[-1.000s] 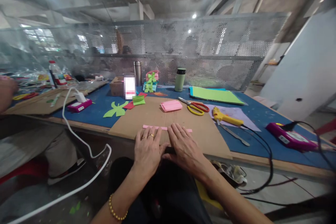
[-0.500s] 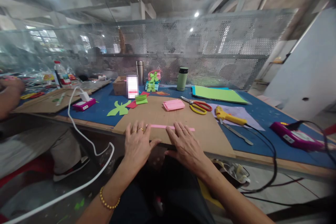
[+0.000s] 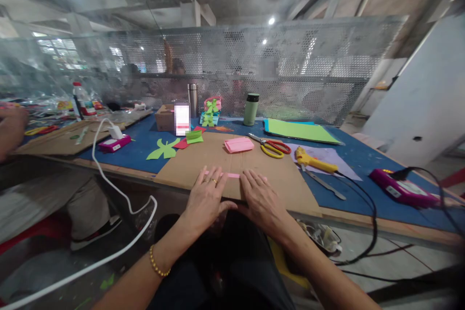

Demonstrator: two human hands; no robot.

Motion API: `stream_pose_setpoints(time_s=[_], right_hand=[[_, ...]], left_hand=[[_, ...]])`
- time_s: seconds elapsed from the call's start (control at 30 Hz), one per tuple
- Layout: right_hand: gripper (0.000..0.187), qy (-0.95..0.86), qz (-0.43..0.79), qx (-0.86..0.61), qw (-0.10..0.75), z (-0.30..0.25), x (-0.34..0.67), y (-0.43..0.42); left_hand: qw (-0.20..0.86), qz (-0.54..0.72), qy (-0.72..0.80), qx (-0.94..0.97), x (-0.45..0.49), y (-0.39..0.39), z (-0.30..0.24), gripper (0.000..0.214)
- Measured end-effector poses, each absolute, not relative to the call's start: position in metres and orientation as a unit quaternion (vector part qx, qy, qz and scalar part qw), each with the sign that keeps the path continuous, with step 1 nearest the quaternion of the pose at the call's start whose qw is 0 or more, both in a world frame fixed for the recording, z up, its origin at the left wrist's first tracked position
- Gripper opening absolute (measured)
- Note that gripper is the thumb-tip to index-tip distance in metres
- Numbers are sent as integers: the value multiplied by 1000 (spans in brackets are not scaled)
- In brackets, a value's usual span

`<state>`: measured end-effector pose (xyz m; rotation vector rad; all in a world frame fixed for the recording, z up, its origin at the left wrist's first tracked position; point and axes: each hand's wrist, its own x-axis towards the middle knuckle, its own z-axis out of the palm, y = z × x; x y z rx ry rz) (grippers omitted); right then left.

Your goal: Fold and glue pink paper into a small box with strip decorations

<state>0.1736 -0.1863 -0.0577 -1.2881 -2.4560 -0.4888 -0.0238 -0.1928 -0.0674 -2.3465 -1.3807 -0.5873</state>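
Observation:
A narrow pink paper strip (image 3: 233, 175) lies across the brown cardboard sheet (image 3: 290, 193) near the table's front edge. Over its left part rests my left hand (image 3: 209, 193), fingers stretched flat, with a ring on it. My right hand (image 3: 259, 196) lies flat on the strip's right part, its fingers extended. Between the two hands a short length of the strip shows; the rest is mostly covered. Beyond them a folded pink paper piece (image 3: 239, 145) sits on the cardboard. Scissors (image 3: 272, 147) with red and yellow handles lie to its right.
A yellow glue gun (image 3: 315, 161) rests on purple paper, with a metal blade tool (image 3: 324, 182) beside it. Green sheets (image 3: 301, 131) and a green bottle (image 3: 251, 110) stand farther back. Left are green paper leaves (image 3: 163, 148) and a white cable (image 3: 123, 193). Another person's arm (image 3: 12, 131) shows far left.
My left hand has slid right along the strip, closer to my right hand, covering more of the strip's left part. My right hand has shifted slightly right.

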Motion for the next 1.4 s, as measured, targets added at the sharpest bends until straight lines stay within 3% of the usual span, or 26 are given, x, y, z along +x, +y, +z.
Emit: stream_pose_setpoints(time_s=[0.3, 0.47, 0.63, 0.8, 0.97, 1.13, 1.27, 1.4], right_hand=[[58, -808, -216, -538, 104, -43, 217, -208], [86, -838, -213, -485, 128, -26, 188, -208], [84, -881, -123, -434, 140, -44, 175, -190], [82, -866, -134, -449, 176, -56, 189, -190], [85, -860, -152, -463, 154, -54, 186, -194], [90, -854, -154, -477, 138, -51, 182, -196], [87, -852, -173, -475, 133, -55, 181, -196], [75, -852, -219, -458, 127, -61, 181, -193]], left_hand=[[166, -190, -559, -790, 10, -200, -51, 83], [174, -173, -566, -787, 14, -200, -52, 80], [183, -152, -552, -799, 3, -201, -55, 75], [199, -169, -563, -784, -22, -202, -57, 69], [239, -154, -601, -747, -48, -207, -56, 59], [248, -146, -630, -722, -38, -211, -51, 71], [206, -202, -551, -783, -12, -204, -47, 90], [96, -171, -428, -882, 8, -189, -50, 89]])
